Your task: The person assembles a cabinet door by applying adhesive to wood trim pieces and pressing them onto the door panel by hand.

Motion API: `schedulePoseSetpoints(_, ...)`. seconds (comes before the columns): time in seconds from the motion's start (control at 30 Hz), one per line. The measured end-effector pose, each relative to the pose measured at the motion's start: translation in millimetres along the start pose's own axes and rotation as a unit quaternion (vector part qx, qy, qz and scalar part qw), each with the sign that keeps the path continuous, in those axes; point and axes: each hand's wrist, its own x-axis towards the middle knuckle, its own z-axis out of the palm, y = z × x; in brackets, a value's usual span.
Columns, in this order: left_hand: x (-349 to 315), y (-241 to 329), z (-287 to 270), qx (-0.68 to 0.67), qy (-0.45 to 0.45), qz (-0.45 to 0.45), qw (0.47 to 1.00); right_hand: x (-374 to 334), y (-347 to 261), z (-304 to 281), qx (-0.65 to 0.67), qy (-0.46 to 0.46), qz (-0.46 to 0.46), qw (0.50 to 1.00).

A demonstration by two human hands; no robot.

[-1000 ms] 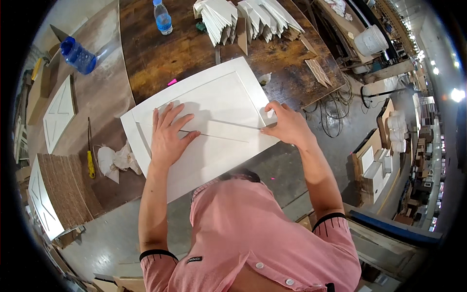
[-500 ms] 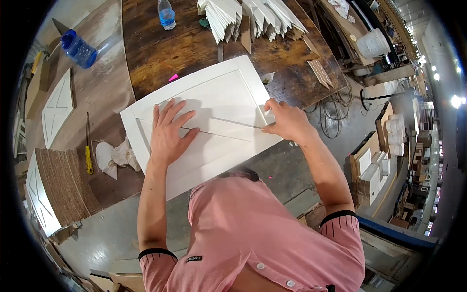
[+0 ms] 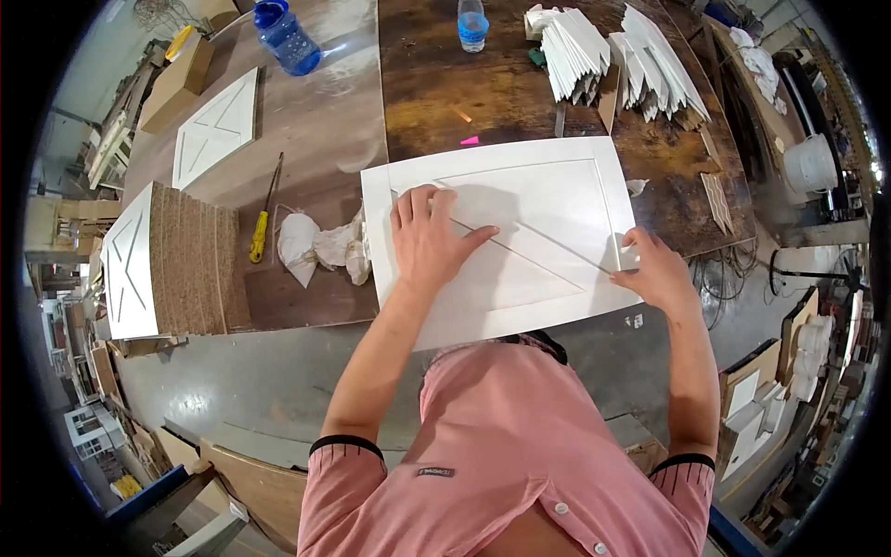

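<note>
A white rectangular panel (image 3: 520,306) with a raised border and diagonal lines lies at the near edge of the table in front of me. On its left half rests my left hand (image 3: 429,239), fingers bent and thumb stretched out along a diagonal strip. At the panel's right border is my right hand (image 3: 661,271), its thumb at the lower end of the other diagonal and its forefinger higher up, with a gap between them. Whether something small lies under these fingertips I cannot make out.
On the left, a stack of panels (image 3: 195,260), a yellow-handled screwdriver (image 3: 259,237), a white cloth bundle (image 3: 320,246) and another white panel (image 3: 215,128). Farther back, a blue jug (image 3: 288,39), a water bottle (image 3: 471,26) and bundles of white strips (image 3: 574,56). A pink piece (image 3: 471,140) lies beyond the panel.
The whole view has shifted, so table and panel appear farther right. My left hand's fingers, spread flat before, are now more bent. The right hand stays at the panel's right border.
</note>
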Motion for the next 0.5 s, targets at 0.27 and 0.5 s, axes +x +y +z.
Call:
schedulePoseSetpoints(0.27, -19, -11, -9, 0.055, -0.006, 0.065, 0.996, 0, 1, 0, -0.002, 0.003, -0.003, 1.0)
schedulePoseSetpoints(0.5, -18, -12, -5, 0.104, -0.036, 0.053, 0.992, 3, 4, -4, -0.023, -0.005, -0.011, 1.0)
